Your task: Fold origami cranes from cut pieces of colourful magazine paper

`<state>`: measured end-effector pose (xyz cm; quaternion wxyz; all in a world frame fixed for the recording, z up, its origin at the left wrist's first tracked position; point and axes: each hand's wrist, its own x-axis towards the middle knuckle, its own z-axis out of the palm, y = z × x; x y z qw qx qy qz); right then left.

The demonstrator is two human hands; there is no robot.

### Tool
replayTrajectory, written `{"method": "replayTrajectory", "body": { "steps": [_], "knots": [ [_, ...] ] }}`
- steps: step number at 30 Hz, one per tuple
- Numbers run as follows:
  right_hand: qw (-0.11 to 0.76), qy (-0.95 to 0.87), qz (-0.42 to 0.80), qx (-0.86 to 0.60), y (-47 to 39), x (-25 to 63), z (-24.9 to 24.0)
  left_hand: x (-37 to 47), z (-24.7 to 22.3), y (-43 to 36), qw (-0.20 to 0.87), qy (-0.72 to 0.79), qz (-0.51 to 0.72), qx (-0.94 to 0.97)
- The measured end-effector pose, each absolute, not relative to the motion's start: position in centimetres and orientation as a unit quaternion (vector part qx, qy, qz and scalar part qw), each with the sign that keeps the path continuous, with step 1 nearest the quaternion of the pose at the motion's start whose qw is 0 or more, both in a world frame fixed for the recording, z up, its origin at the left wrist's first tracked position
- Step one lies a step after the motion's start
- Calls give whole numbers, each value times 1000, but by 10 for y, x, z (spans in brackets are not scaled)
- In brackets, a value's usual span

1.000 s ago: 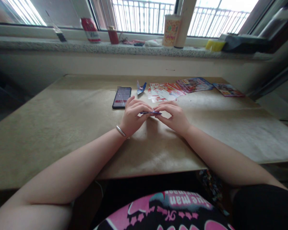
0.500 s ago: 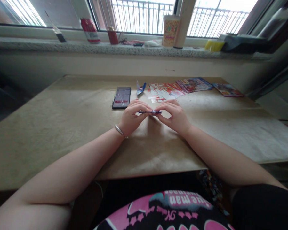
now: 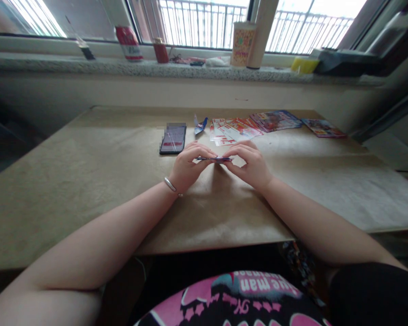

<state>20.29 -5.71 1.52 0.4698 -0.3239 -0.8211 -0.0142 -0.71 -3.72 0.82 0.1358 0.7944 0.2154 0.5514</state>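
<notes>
A small, flat piece of folded printed paper (image 3: pixel 220 159), bluish with some red, is held almost edge-on just above the table. My left hand (image 3: pixel 189 164) pinches its left part between thumb and fingers. At its right end, the thumb and fingertips of my right hand (image 3: pixel 250 163) grip it. Past my left hand lies a phone (image 3: pixel 174 138) with a lit screen. A blue and white folded paper piece (image 3: pixel 200 126) stands to the right of the phone.
Beyond my hands, red and white printed sheets (image 3: pixel 236 130) overlap on the table (image 3: pixel 88 181). Colourful booklets (image 3: pixel 276 121) and another printed stack (image 3: pixel 323 128) lie farther right. The windowsill (image 3: pixel 190 69) holds a red can (image 3: pixel 129 44), a patterned cup (image 3: pixel 243 45) and a yellow object (image 3: pixel 304 65).
My right hand has shifted slightly to the right, and a little more of the folded paper shows between my hands. My left hand keeps its pinch.
</notes>
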Motion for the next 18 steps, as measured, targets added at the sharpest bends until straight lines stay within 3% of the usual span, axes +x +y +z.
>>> {"method": "replayTrajectory", "body": {
  "steps": [18],
  "knots": [
    [529, -770, 53, -353, -58, 200, 14, -6, 5, -38, 191, 244, 562, 767]
  ]
}}
